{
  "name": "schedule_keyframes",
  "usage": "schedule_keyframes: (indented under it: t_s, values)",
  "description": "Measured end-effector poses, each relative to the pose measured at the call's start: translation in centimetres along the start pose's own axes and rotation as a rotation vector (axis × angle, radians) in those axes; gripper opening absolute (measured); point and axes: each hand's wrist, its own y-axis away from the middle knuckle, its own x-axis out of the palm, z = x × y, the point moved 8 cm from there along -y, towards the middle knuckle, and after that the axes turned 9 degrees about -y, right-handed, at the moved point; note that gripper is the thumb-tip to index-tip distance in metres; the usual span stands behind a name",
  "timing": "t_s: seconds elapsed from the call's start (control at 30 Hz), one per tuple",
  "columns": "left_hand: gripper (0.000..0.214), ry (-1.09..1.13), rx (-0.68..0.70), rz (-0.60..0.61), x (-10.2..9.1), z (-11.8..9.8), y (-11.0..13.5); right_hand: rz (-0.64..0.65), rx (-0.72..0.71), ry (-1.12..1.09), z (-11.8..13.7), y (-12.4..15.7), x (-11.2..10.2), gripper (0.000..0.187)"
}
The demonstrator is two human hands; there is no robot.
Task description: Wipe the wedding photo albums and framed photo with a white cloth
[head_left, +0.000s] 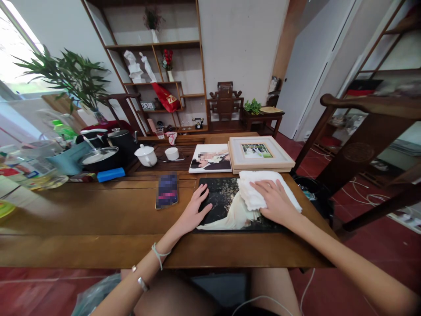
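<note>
Fingers, right hand: stretched long, slightly parted, laid flat over the cloth and not wrapped around it.
Fingers, left hand: extended, thumb spread away from them, tips resting on the left end of the panel; nothing gripped.
Cloth: white, folded thick, under the right hand, covering the panel's upper right part and reaching past its edge.
Panel: dark, printed with a pale trailing dress, flat on the tabletop near the person's edge.
Phone: lying left of the panel, apart from it, screen blurred.
Print: just beyond the panel, its picture partly blurred.
Frame: pale, thick, right beside the print, a small outdoor photo in its middle.
Cups: a lidded one and an open one, both white, beyond the phone.
Blue box: farther left, in front of the lidded pan.
Kettle: black, behind the pan.
Chair: dark wood, at the tabletop's right.
Shelves: against the far wall, bearing vases and white figures.
</note>
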Motion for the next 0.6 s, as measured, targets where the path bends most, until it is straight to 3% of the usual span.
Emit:
schedule_keyframes:
  t_s: [0.17, 0.47, 0.6]
  values:
    - [0.05, -0.038, -0.034, -0.019, -0.4, -0.2, -0.1, -0.034, 0.041, 0.048, -2.1, -2.5, 0.5, 0.073]
    - [0.05, -0.035, -0.045, -0.027, -0.5, -0.5, -0.3, -0.031, -0.103, -0.006, 1.9, 3.5, 0.1, 0.082]
    - [0.049, -0.034, -0.038, -0.027, -0.5, -0.3, -0.2, -0.019, -0.086, -0.042, 1.1, 2.5, -0.1, 0.079]
